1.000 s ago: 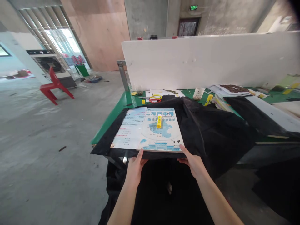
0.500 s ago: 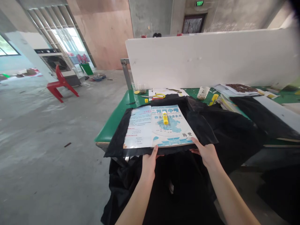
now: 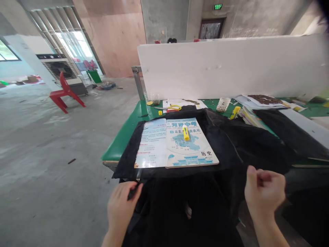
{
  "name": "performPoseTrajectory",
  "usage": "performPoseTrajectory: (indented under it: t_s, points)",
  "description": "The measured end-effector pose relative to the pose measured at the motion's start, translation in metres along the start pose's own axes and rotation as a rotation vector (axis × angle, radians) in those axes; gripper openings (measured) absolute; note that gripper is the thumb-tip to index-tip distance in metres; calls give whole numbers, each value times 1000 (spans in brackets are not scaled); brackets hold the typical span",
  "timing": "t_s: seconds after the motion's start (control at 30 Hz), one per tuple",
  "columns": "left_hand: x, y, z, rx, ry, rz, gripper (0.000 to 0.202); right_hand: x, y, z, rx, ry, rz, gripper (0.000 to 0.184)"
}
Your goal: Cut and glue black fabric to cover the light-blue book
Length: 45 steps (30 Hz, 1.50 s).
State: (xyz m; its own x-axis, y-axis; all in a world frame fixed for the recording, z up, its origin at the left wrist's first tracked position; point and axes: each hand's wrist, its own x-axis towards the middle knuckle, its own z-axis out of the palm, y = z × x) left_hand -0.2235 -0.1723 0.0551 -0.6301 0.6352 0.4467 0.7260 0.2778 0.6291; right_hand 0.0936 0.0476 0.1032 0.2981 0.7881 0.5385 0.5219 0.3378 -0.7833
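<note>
Off the open book (image 3: 180,151) now and out low to either side with left hand (image 3: 120,206) and right hand (image 3: 267,192)!
Underneath, the green table (image 3: 120,140); across it, a black cloth (image 3: 224,140), hanging past the near edge; flat on that, the open book. Curled into a fist on the right; narrow gap between thumb and fingers on the left; can't tell about cloth in either grasp. Lying on the right page, a yellow glue stick (image 3: 186,133); farther back, a small yellow cap (image 3: 160,113).
</note>
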Motion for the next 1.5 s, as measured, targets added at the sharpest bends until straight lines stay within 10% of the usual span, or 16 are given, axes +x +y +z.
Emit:
performPoseTrajectory:
  t_s: [0.1, 0.33, 0.53, 1.1, 1.3, 1.5]
  points:
    - [7, -45, -25, 293, 202, 212, 42, -24, -42, 9, 70, -145, -366, 23]
    - [43, -76, -34, 498, 162, 543, 44, -105, -111, 92, -23, -702, -1007, 43]
    - [61, -68, -45, 445, -28, 667, 24, -137, -112, 129, -233, -634, -1245, 29]
    - [130, -72, -45, 314, -487, 515, 28, -96, -140, 144, -285, -1107, -885, 12]
    - [129, -68, -45, 355, -347, 544, 34, -84, -130, 151, -208, -1074, -903, 8]
    - [105, -53, -45, 542, -275, 897, 31, -80, -121, 153, -6, -1100, -894, 9]
